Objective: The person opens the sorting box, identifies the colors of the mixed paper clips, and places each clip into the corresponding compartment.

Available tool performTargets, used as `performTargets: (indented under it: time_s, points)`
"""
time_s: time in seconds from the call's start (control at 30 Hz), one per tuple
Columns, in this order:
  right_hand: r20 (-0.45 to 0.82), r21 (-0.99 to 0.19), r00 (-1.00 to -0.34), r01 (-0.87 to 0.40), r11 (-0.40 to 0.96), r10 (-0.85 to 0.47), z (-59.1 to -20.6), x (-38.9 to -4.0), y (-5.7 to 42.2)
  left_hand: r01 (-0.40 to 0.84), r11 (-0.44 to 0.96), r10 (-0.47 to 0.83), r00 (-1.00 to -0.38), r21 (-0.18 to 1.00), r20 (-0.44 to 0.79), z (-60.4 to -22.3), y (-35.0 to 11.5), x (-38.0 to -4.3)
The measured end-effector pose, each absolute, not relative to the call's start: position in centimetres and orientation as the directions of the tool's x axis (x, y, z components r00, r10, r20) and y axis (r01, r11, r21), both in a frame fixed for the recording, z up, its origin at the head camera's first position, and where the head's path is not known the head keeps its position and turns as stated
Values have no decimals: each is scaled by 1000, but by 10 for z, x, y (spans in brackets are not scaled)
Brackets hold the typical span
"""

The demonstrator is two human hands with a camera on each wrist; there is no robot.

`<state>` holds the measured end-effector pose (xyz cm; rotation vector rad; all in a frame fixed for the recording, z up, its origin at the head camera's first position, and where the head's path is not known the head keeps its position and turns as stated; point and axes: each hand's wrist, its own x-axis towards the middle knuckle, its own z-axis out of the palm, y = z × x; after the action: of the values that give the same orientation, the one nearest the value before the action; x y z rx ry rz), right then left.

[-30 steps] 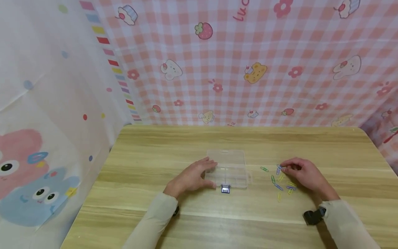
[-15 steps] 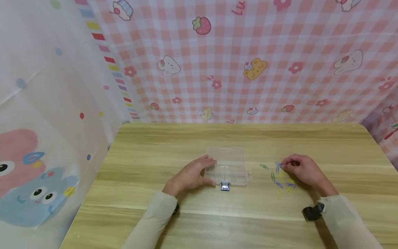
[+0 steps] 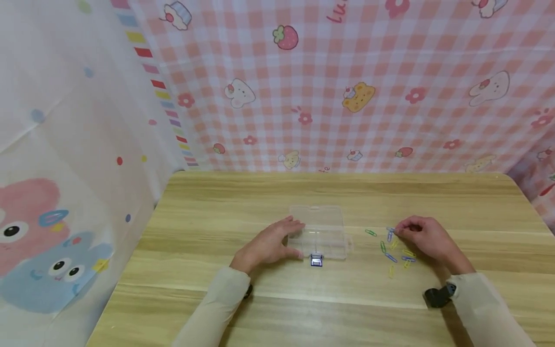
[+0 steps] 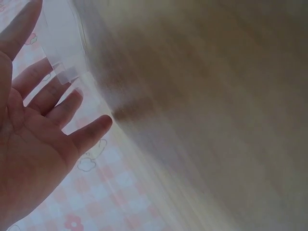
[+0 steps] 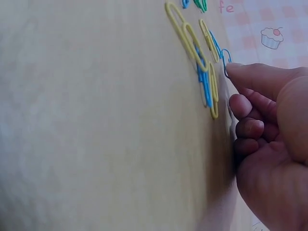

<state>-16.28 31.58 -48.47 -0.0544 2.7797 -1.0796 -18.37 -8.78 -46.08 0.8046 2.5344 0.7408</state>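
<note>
A clear plastic box (image 3: pixel 331 248) with divided compartments lies on the wooden table, its flat clear panel (image 3: pixel 323 217) stretching behind it. My left hand (image 3: pixel 270 243) is at the box's left side, thumb near the front corner and the other fingers over the left edge; in the left wrist view its fingers are spread. Right of the box lie loose paper clips in blue, green and yellow. My right hand (image 3: pixel 422 236) pinches a blue paper clip (image 5: pixel 225 60) at the far end of this group. Yellow paper clips (image 5: pixel 186 36) lie nearby, one over a blue one.
A small shiny dark-blue piece (image 3: pixel 316 260) is at the box's front edge. A green paper clip (image 3: pixel 370 233) lies between box and right hand. Behind the table (image 3: pixel 243 193) hangs a pink checked cloth (image 3: pixel 269 120), with a white printed cloth (image 3: pixel 86 144) at left.
The head view shifts slightly. Both hands keep nearly the same places beside the box and the paper clips.
</note>
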Motion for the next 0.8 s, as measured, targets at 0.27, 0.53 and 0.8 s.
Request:
performTargets:
  time_s: [0.27,0.53,0.8]
  points:
    - [-132,-695,-988,35,719,-79,-485,-159,318,410,690,619,-762,596,-192,-460,-86,-184]
    - [-142,-711,-988,58,700,-63,-482,-157,316,413,693,616,-765,591,-189,-460,-86,-184]
    - [-87,-740,-991,-5,672,-104,-477,-157,311,414,692,617,-765,591,-187,-459,-87,-183]
